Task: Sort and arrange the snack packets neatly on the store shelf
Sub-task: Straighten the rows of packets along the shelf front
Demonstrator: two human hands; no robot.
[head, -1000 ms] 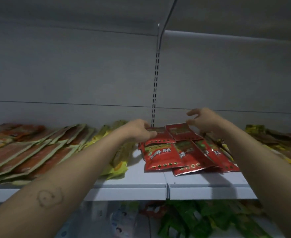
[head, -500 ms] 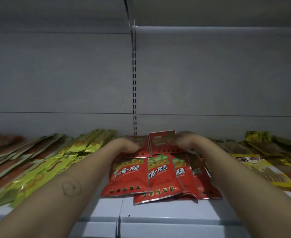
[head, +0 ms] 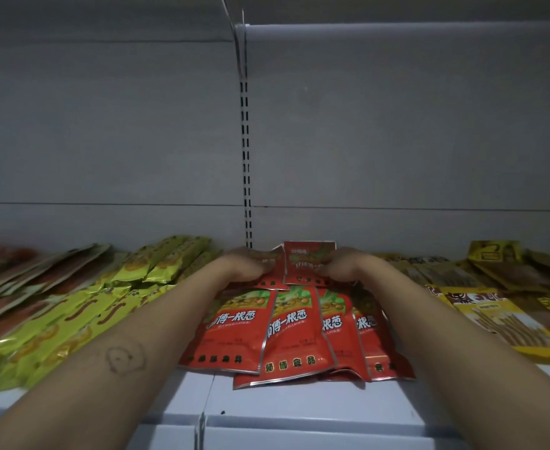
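On the shelf [head: 299, 414], far middle, the far red packets [head: 309, 254] are pinched from both sides by the left hand [head: 246, 264] and right hand [head: 340, 264]. The near red packets [head: 286, 332] are laid overlapped and crooked, so squaring-up is judged unfinished.

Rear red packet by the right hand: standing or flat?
Standing: the rear red packet faces the camera, right hand gripping its edge; front red packets lie flat.

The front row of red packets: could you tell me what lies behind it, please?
Behind the front row lie two red packets, gripped by the left hand and right hand. The shelf behind them is hidden.
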